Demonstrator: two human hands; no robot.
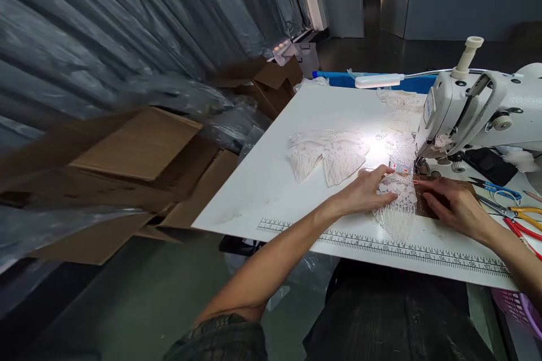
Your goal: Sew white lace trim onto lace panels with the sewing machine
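Observation:
White lace fabric [398, 203] lies on the white table under the sewing machine's [449, 113] needle area. My left hand [368, 189] rests on the left side of this lace, thumb and fingers spread apart over its edge. At the lace's right edge is my right hand [453, 203], on a brown plate [425, 203] beside the presser foot, with its index finger stretched toward the lace and the other fingers bent. Neither hand has visibly lifted anything. More lace pieces [328, 152] lie flat to the left, and another [402, 107] lies behind the needle.
Scissors with blue [503, 189], orange [527, 214] and red handles lie at the right. A printed ruler [381, 245] runs along the table's front edge. A lamp [379, 80] is at the back. Cardboard boxes [135, 146] stand left, a purple basket [514, 307] lower right.

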